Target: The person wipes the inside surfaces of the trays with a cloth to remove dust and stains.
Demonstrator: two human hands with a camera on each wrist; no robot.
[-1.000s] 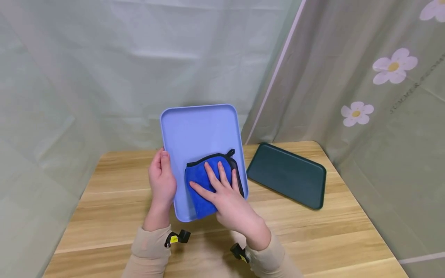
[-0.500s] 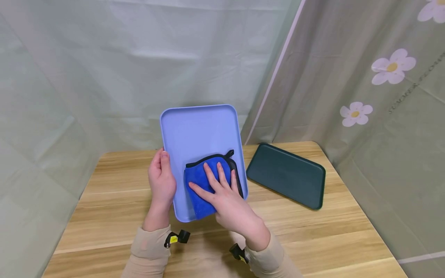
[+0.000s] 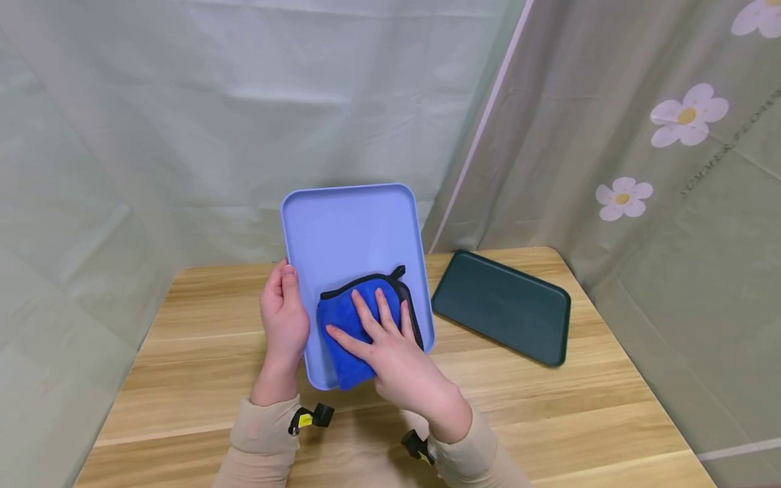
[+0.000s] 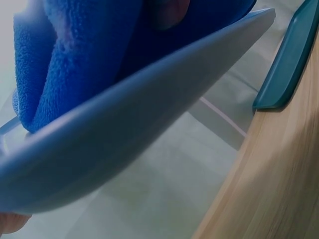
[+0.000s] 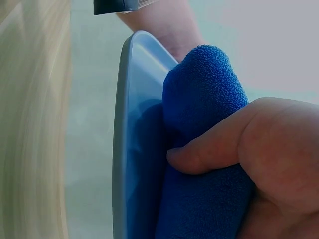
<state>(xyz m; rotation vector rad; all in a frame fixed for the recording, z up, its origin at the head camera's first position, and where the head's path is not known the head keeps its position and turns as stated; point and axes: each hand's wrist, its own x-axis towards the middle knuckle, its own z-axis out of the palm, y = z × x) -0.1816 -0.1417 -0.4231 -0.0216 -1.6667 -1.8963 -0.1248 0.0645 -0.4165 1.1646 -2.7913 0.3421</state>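
Note:
A light blue rectangular tray [image 3: 354,230] is held up, tilted toward me, above the table. My left hand [image 3: 285,315] grips its left edge, thumb over the rim and the other fingers mostly hidden behind. Against the lower part of the tray's face lies a folded blue cloth [image 3: 350,315] with black edging and a small black loop. My right hand [image 3: 396,356] presses flat on this cloth with its fingers spread. In the right wrist view the thumb [image 5: 199,154] lies straight along the fluffy cloth, whose fold stands close to the tray's rim.
A dark green tray [image 3: 503,308] lies on the wooden table [image 3: 183,379] to the right. Pale curtains [image 3: 244,122] hang behind and at both sides, the right one printed with white flowers. Each wrist carries a small black camera.
My right hand and the blue cloth have slid slightly left and down across the light blue tray. The left hand and both trays stay nearly where they were.

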